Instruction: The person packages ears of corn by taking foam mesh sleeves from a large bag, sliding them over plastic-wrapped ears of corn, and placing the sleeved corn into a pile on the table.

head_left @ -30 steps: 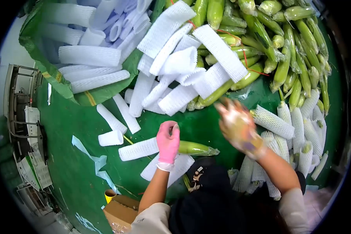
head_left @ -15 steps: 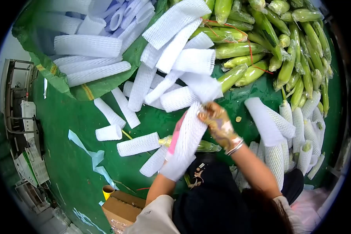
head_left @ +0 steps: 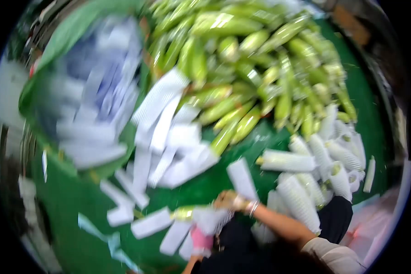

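A white foam net sleeve (head_left: 209,220), blurred, is between my hands near my lap. A green ear of corn (head_left: 183,213) points left out of its left side; whether its other end is inside the sleeve I cannot tell. My left hand (head_left: 201,239), in a pink glove, grips the sleeve from below, its fingertips hidden. At the sleeve's upper right, my right hand (head_left: 232,201), in a stained glove, is closed on its edge. A flat foam sleeve (head_left: 242,179) lies just above my right hand.
Plastic-wrapped corn (head_left: 260,59) is heaped at the back. Sleeved ears (head_left: 301,203) lie at right. A green sack (head_left: 29,107) of foam sleeves stands at upper left, with loose sleeves (head_left: 182,141) beside it. Blue tape strip (head_left: 114,246) lies at lower left.
The view has shifted, with the hands now lower in it. The foam sleeve, earlier upright over my left hand and forearm, is now beside the corn ear, and the pink glove is exposed.
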`<state>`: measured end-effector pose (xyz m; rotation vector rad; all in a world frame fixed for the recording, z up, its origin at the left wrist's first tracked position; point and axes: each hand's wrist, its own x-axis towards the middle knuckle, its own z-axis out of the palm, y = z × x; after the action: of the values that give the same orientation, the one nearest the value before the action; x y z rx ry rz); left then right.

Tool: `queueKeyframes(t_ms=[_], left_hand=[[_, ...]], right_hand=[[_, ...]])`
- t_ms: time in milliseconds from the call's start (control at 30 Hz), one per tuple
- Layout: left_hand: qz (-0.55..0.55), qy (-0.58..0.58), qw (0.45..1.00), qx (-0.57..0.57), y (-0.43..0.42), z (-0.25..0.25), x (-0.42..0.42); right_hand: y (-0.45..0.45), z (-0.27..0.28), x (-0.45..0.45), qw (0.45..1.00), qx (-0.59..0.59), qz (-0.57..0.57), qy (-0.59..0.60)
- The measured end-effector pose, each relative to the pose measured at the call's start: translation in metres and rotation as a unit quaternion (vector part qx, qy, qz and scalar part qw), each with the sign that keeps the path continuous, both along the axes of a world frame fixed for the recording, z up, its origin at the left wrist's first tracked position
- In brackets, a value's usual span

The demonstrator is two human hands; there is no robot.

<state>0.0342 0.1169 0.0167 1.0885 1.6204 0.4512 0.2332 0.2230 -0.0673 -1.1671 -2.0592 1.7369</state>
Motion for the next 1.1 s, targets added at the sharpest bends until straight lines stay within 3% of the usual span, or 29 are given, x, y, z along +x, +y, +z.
queueKeyframes(t_ms=[33,67,133,167,233,300,367,467,500,533,600,633,700,767,800,867,900,933,1000,1067,1100], left_hand=[[-0.025,0.022,0.999,-0.043,0.004,0.009,0.005],[-0.041,0.039,0.995,-0.077,0.008,0.017,0.011],[-0.01,0.006,0.999,-0.04,0.022,0.009,0.017],[0.013,-0.018,1.0,-0.017,0.032,0.004,0.021],[0.044,-0.059,0.997,0.024,0.052,0.0,0.028],[0.062,-0.089,0.993,0.055,0.07,0.0,0.031],[0.064,-0.099,0.99,0.077,0.079,0.003,0.032],[0.043,-0.1,0.987,0.116,0.092,0.007,0.033],[0.027,-0.093,0.986,0.136,0.091,0.006,0.032],[0.01,-0.084,0.984,0.159,0.093,0.006,0.031],[-0.037,-0.048,0.972,0.226,0.093,0.007,0.03],[-0.06,-0.024,0.963,0.262,0.093,0.01,0.029],[-0.054,0.011,0.952,0.301,0.099,0.014,0.027],[0.007,0.03,0.957,0.288,0.11,0.01,0.029],[0.107,-0.05,0.96,0.253,0.119,-0.014,0.031],[0.285,-0.218,0.916,0.182,0.125,-0.057,0.028],[0.309,-0.211,0.915,0.148,0.121,-0.082,0.023],[0.303,-0.17,0.923,0.166,0.118,-0.119,0.016],[0.314,-0.128,0.922,0.186,0.128,-0.124,0.016],[0.323,-0.135,0.916,0.198,0.143,-0.13,0.021],[0.321,-0.138,0.911,0.218,0.148,-0.105,0.034]], right_hand=[[-0.012,-0.028,-0.002,0.992,0.103,0.037,-0.058],[-0.025,-0.039,-0.006,0.989,0.109,-0.102,-0.005],[-0.028,-0.03,-0.006,0.996,-0.014,-0.083,-0.042],[-0.033,-0.056,-0.001,0.995,-0.035,-0.076,0.054],[-0.028,-0.05,0.003,0.978,-0.12,-0.111,0.132],[-0.035,0.012,0.004,0.985,0.026,-0.112,0.129],[-0.016,0.115,0.009,0.99,-0.006,-0.131,0.06],[0.005,0.148,-0.008,0.974,0.021,-0.209,0.081],[0.023,0.162,-0.009,0.975,-0.062,-0.204,0.062],[0.035,0.112,-0.018,0.973,-0.053,-0.209,0.078],[0.062,0.089,-0.022,0.961,-0.09,-0.251,0.073],[0.072,0.044,-0.027,0.914,-0.153,-0.31,0.212],[0.075,0.064,-0.017,0.9,-0.111,-0.327,0.266],[0.074,0.011,-0.018,0.919,-0.11,-0.351,0.139],[0.067,0.01,-0.02,0.943,-0.032,-0.33,-0.005],[0.049,-0.023,-0.027,0.9,0.338,-0.246,-0.126],[0.041,-0.038,-0.03,0.896,0.329,-0.172,-0.245],[0.046,-0.042,-0.034,0.913,0.284,-0.188,-0.226],[0.049,-0.044,-0.038,0.941,0.066,-0.329,-0.045],[0.046,-0.026,-0.037,0.888,-0.146,-0.418,0.126],[0.044,0.035,-0.028,0.863,-0.216,-0.425,0.167]])
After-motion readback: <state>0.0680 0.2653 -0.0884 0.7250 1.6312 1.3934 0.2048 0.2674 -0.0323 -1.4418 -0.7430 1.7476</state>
